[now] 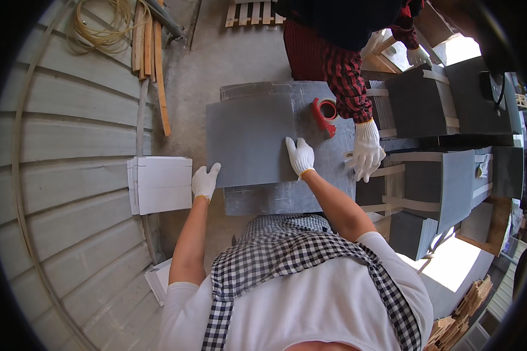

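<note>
A flat, rectangular dark-grey sheet (250, 140) lies over the worktable (275, 200), its left side sticking out past the table's edge. At its lower left corner my left hand (205, 181), in a white knitted glove, grips the edge, with some fingers hidden. My right hand (300, 156), gloved alike, holds the sheet's right edge. To the right of the sheet lies a red tape dispenser (324, 117) with a roll in it. Whether the sheet is a single layer or several cannot be made out.
Across the table a co-worker's gloved hand (367, 149) reaches to the right edge. Strapped stacks of grey sheets (421, 100) stand at the right. White folded cartons (165, 184) lean near the ribbed wall (82, 193) at the left. A wooden pallet (255, 14) lies beyond.
</note>
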Motion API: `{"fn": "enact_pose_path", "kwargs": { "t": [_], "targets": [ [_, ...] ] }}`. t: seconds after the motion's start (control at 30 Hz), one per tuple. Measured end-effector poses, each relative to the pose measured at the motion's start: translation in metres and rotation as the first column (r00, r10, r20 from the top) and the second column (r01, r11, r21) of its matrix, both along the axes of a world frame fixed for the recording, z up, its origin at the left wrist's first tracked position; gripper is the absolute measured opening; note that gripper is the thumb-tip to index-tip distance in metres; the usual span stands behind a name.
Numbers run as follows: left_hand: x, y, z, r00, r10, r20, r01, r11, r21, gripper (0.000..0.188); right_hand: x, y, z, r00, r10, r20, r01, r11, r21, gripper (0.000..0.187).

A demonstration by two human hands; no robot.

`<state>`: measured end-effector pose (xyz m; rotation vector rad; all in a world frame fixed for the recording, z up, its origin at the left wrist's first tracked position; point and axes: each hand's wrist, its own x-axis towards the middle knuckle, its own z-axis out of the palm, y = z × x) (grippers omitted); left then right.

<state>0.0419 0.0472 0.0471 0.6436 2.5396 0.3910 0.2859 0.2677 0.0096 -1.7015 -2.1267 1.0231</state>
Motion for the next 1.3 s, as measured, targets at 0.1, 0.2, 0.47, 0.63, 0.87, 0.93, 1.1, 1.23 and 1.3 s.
{"fn": "enact_pose_path", "kwargs": {
  "t": [0.1,0.2,0.47,0.63,0.87,0.93,1.1,1.23,1.3],
  "targets": [
    [-0.005,-0.002,-0.004,0.999,-0.051,-0.006,0.051,0.997,-0.054,0.068,0.007,0.009,0.009,0.959,0.192,0.211,-0.199,0.980,0.014,0.052],
    [-0.007,0.002,-0.015,0.996,-0.085,0.029,0.088,0.985,-0.146,0.069,0.012,0.023,0.022,0.908,0.329,0.260,-0.359,0.930,0.077,0.045],
    [-0.010,0.006,-0.029,0.993,-0.116,0.029,0.119,0.964,-0.237,0.067,0.043,-0.010,0.034,0.848,0.410,0.336,-0.342,0.907,-0.244,0.046],
    [-0.009,0.028,0.009,0.959,-0.282,0.042,0.274,0.870,-0.410,0.069,0.054,-0.043,0.024,0.864,0.389,0.319,-0.337,0.919,-0.205,0.046],
    [-0.029,0.033,-0.055,0.983,0.027,0.181,-0.029,1.000,0.010,0.092,0.054,-0.047,0.027,0.952,0.210,0.223,-0.139,0.945,-0.297,0.049],
    [-0.015,0.043,-0.069,0.951,0.195,0.241,-0.216,0.974,0.065,0.091,0.048,-0.050,0.030,0.957,0.197,0.211,-0.121,0.938,-0.325,0.049],
    [-0.016,0.051,-0.061,0.923,0.188,0.336,-0.240,0.963,0.119,0.085,0.042,-0.057,0.044,0.965,0.143,0.222,-0.055,0.931,-0.360,0.047],
    [-0.021,0.048,-0.077,0.928,0.165,0.336,-0.232,0.957,0.173,0.084,0.047,-0.054,0.037,0.959,0.187,0.214,-0.102,0.929,-0.355,0.046],
    [-0.024,0.047,-0.081,0.920,0.132,0.370,-0.226,0.948,0.223,0.084,0.054,-0.050,0.039,0.957,0.220,0.188,-0.145,0.927,-0.346,0.045]
  ]
}}
